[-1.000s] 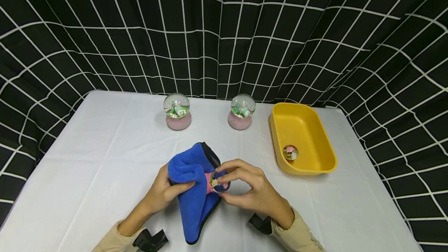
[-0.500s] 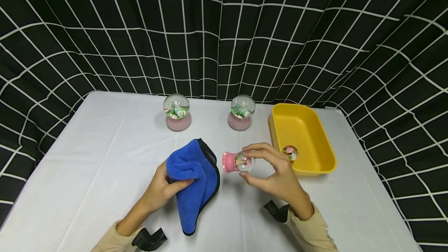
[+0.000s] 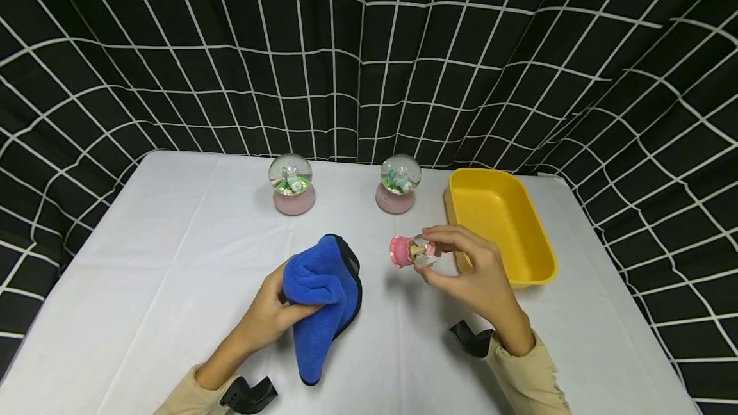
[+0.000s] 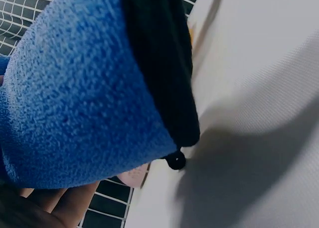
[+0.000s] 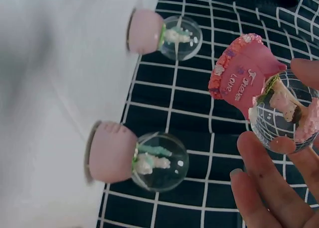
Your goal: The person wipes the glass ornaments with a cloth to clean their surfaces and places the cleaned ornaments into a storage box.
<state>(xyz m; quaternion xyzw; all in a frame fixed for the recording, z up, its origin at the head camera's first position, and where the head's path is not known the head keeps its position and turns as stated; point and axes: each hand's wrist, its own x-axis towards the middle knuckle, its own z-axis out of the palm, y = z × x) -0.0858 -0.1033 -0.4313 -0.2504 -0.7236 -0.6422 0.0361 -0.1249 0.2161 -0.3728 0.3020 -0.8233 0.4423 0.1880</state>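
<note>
My right hand (image 3: 475,268) pinches a small snow globe (image 3: 406,252) by its glass ball, over the table in front of the yellow tray. It lies sideways in the fingers, its pink base pointing left. In the right wrist view this snow globe (image 5: 239,78) shows "Forever Love" on the base and a ring of tiny flowers at the bottom. My left hand (image 3: 268,316) grips a folded blue cloth (image 3: 317,332) with black edging, thumb on top. Up close in the left wrist view, the cloth (image 4: 84,98) looks fluffy and covers most of that hand.
Two larger snow globes with pink bases, a left one (image 3: 294,200) and a right one (image 3: 395,198), stand upright at the back of the white table (image 3: 144,287). The yellow tray (image 3: 536,229) sits at the right, partly behind my right hand. A black gridded curtain (image 3: 363,63) surrounds the table.
My right hand has drawn the small snow globe out of the cloth and carried it up and right toward the tray. The hand now hides the globe seen earlier in the tray.
</note>
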